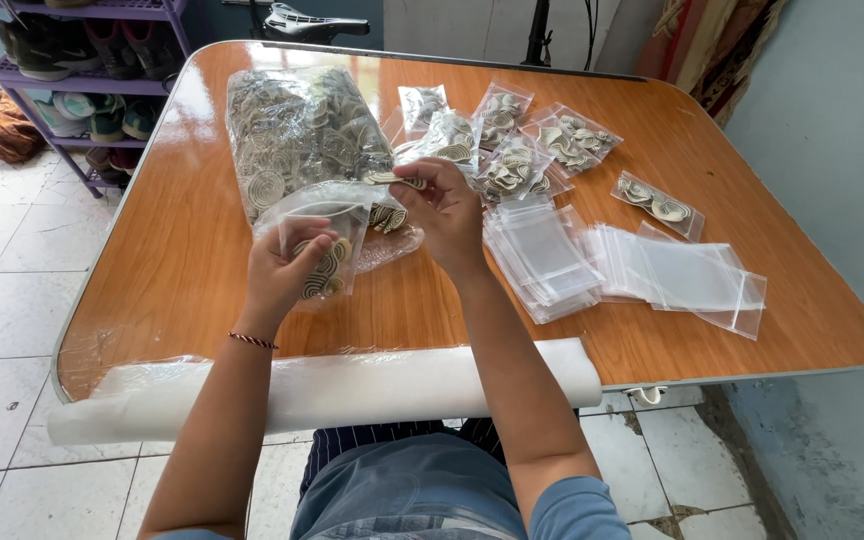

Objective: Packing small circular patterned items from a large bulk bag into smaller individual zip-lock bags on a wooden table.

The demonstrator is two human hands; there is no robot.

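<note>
Pinch grip: right hand (444, 205) holds a spiral disc (394, 179), left hand (287, 270) clasps small clear bag (322, 245) w/ discs over desk (182, 250); narrow mouth could catch disc, spilling it.

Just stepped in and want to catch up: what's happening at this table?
A person seated at the orange wooden table holds a small clear plastic bag, partly filled with flat beige spiral-patterned discs, in the left hand. The right hand pinches one such disc just above it. Behind lies a big clear sack of the same discs. To the right are several filled small bags and stacks of empty clear bags.
</note>
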